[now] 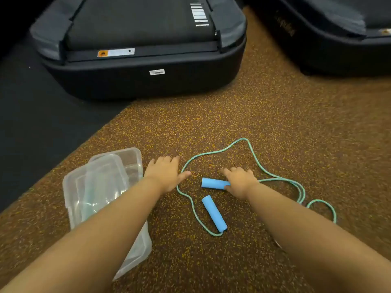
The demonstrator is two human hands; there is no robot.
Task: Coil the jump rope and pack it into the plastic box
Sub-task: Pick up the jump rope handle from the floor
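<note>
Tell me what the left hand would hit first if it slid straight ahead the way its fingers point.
Probably the teal rope. The left hand lies flat on the speckled floor, fingers pointing forward and slightly right, and the rope's far loop curves across just beyond the fingertips. Further on stands the treadmill base.

Labels on the treadmill (139, 81) are too blurred to read, seemingly a warning sticker (115, 52).

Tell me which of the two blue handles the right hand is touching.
The farther handle, lying crosswise; the right hand rests on its end. The nearer handle lies untouched.
</note>
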